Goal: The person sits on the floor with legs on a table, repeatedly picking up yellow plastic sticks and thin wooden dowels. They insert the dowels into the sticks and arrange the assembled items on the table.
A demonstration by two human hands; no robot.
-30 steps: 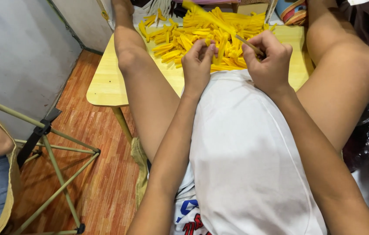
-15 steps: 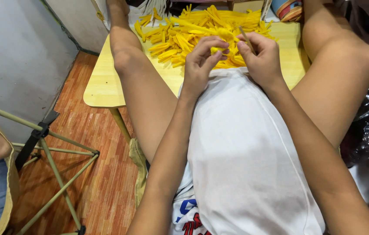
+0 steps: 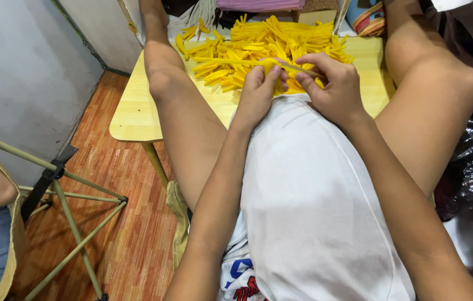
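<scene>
I am watching the low yellow table (image 3: 136, 114) filling the upper middle of the view, with the person's bare legs resting across it on either side, and I am taking it as my landmark. Heaped on the far half of the table, the pile of yellow strips (image 3: 270, 42) is sitting much as it did a second ago. At the table's near edge, over the white shirt (image 3: 314, 200), both hands have lifted slightly and drawn closer. The left hand (image 3: 257, 92) is pinching one end of a long yellow strip (image 3: 231, 60) that is now stretching out leftward over the pile, where earlier it was bunched between the fingers. The right hand (image 3: 334, 89) is pinching the same strip's other end. Beside the table, down on the wooden floor, a folding stand (image 3: 63, 195) is standing unmoved.
</scene>
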